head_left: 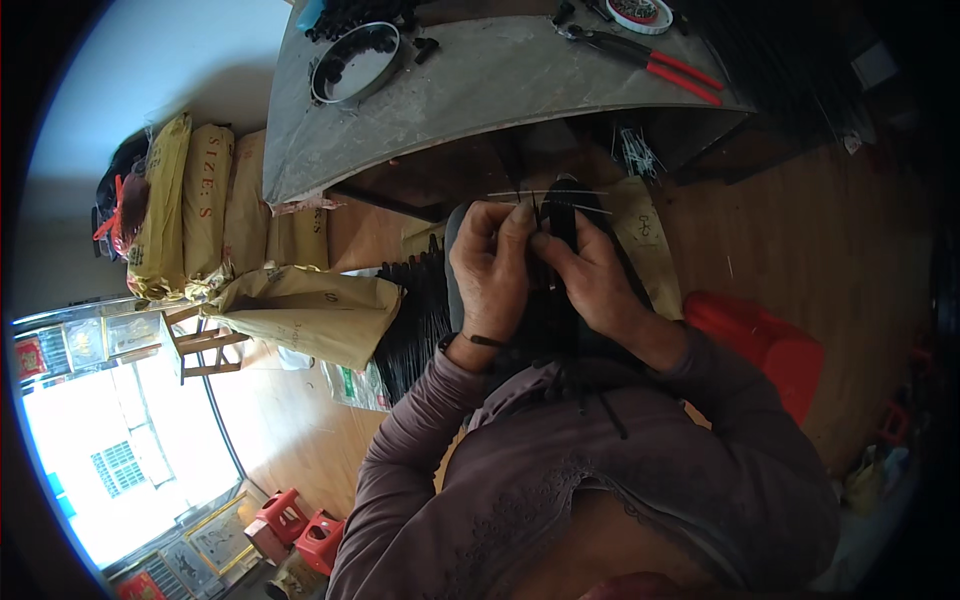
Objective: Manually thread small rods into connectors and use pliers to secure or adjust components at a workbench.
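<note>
My left hand (492,268) and my right hand (590,275) meet in front of my chest, both gripping a bundle of thin black strips (562,222). A thin pale wire (545,193) crosses the top of the bundle just above my fingertips. More black strips (415,315) fan out below my left wrist. My purple sleeves run down to the lower edge.
A grey metal table (500,80) stands ahead, with a round metal tin (352,62) of black parts and red-handled pliers (650,55). Yellow sacks (200,205) lean at the left, one (315,310) lying flat. A red stool (770,350) sits at my right on the wooden floor.
</note>
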Demonstrator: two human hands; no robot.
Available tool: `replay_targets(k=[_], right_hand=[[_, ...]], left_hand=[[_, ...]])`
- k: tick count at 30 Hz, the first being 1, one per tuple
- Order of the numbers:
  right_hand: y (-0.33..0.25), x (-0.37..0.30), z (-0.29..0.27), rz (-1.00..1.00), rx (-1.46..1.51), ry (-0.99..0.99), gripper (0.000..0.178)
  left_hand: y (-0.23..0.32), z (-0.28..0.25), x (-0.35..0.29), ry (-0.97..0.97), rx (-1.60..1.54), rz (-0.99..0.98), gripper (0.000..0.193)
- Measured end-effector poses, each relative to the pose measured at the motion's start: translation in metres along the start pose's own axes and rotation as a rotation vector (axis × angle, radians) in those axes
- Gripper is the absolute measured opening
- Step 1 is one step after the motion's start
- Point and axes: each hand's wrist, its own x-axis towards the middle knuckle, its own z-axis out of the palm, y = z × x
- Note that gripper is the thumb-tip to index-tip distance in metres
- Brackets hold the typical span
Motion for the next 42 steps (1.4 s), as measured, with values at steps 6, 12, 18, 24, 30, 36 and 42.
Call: replay_targets(k=[6, 12, 18, 24, 30, 36, 42], right_hand=[[-0.001, -0.001, 0.003, -0.178, -0.309, 0.147, 0.015], [-0.007, -0.003, -0.007, 0.075, -0.093, -0.009, 0.017], [0.0, 0.008, -0.008, 0.154, 0.19, -0.007, 0.015], [0.0, 0.031, -0.018, 0.212, 0.169, 0.021, 0.011], [0.016, 0.052, -0.029, 0.251, 0.254, 0.062, 0.01], [0.019, 0.065, -0.04, 0.255, 0.194, 0.074, 0.011], [0.021, 0.071, -0.042, 0.286, 0.221, 0.021, 0.013]], left_hand=[[-0.014, 0.001, 0.007, -0.016, 0.157, 0.219, 0.011], [0.006, -0.008, 0.011, -0.212, -0.05, -0.173, 0.011], [0.025, -0.032, 0.08, -0.172, 0.153, 0.027, 0.034], [0.082, 0.023, 0.241, -0.199, 0.533, 0.644, 0.015], [0.054, 0.074, 0.41, -0.327, 0.992, 1.115, 0.021], [0.051, 0.089, 0.441, -0.413, 1.573, 0.932, 0.031], [0.072, 0.057, 0.447, -0.247, 1.112, 0.742, 0.036]])
